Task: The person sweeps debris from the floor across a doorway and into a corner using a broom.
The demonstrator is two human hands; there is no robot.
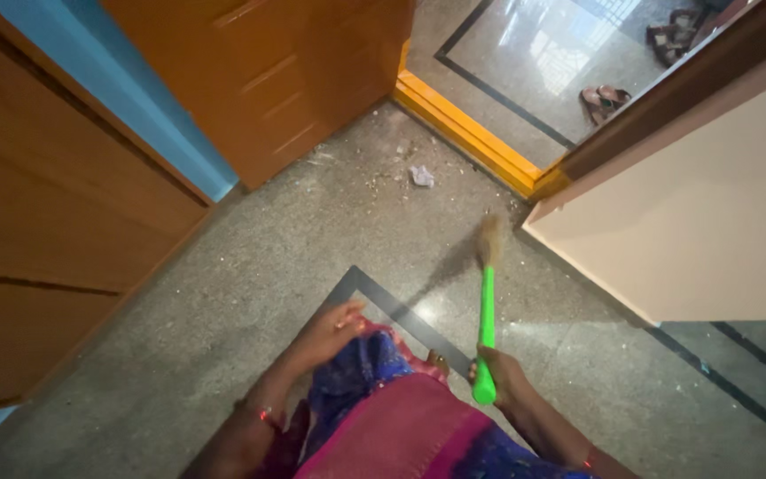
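Note:
My right hand [500, 372] grips the bright green handle of a broom [487, 310]. The broom's straw-coloured bristles point away from me and are blurred near the wall corner. My left hand [334, 330] rests on my knee, pressing blue and pink cloth, fingers spread and holding nothing. A crumpled scrap of paper [421, 176] and scattered dust [383, 168] lie on the speckled grey floor ahead, close to the yellow door threshold [467, 133].
An open wooden door [268, 71] stands ahead on the left, wooden cabinet panels [46, 213] run along the left side. A cream wall corner [693, 213] juts in at right. Sandals [605, 98] lie on the polished floor beyond the threshold.

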